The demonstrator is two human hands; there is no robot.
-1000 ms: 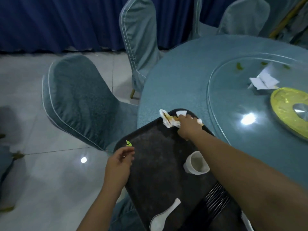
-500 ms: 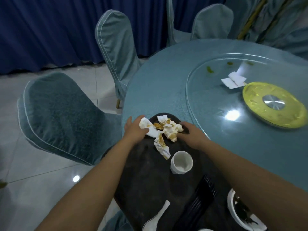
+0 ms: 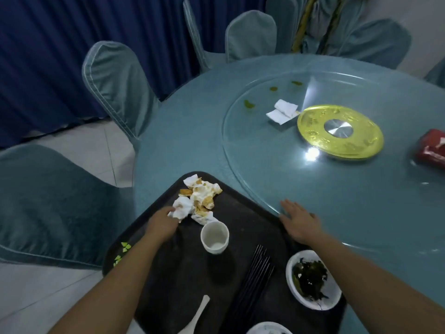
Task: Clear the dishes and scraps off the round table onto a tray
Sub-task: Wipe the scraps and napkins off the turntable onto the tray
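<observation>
- At the near edge of the round teal-clothed table, a dark rectangular plastic tray is set overhanging the rim, presumably so that scraps can be swept straight onto it;
- a heap of crumpled white paper napkins stained with orange food scraps is gathered in the tray's far corner, apart from the crockery, seemingly to keep rubbish together;
- the left grip is laid against the nearest wad of that heap; whether the wad is clasped or only nudged cannot be told;
- the right grip is released, its fingers straight and flat on the table just beside the tray's right edge, at the rim of the clear glass turntable; it is judged to be steadying the tray or readied for a reach;
- a small white ceramic cup, black chopsticks, a white bowl of dark greens and a white ceramic spoon are already carried on the tray;
- folded white napkins and small green scraps lie on the turntable, well apart from the tray, so the clearing is judged unfinished.
</observation>
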